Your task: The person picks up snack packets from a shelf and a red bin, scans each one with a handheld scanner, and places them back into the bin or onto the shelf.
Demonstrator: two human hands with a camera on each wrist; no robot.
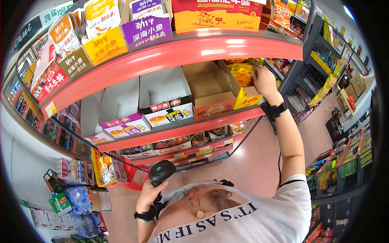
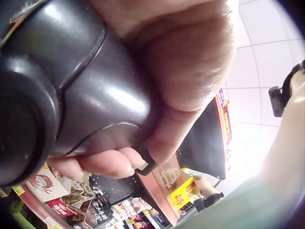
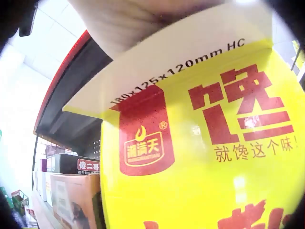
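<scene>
My left hand [image 1: 150,193] grips the handle of a black handheld barcode scanner [image 1: 161,171], held low before my body. In the left wrist view, the thumb and fingertips wrap round the scanner's dark body [image 2: 105,95]. My right hand [image 1: 266,84] reaches into a yellow display box [image 1: 246,101] at the right end of the middle shelf. Its bent fingers are at the yellow snack packets [image 1: 242,75] inside. The box's printed front [image 3: 205,148] fills most of the right wrist view and hides those fingers, so I cannot tell whether they pinch a packet.
Left of the yellow box stand an open brown carton [image 1: 214,107] and white display boxes [image 1: 168,111]. A red-edged upper shelf [image 1: 174,50] with packaged snacks overhangs them. Lower shelves hold more packets. Shelving [image 1: 336,172] lines the right side; bottled drinks [image 1: 77,198] are stacked at the left.
</scene>
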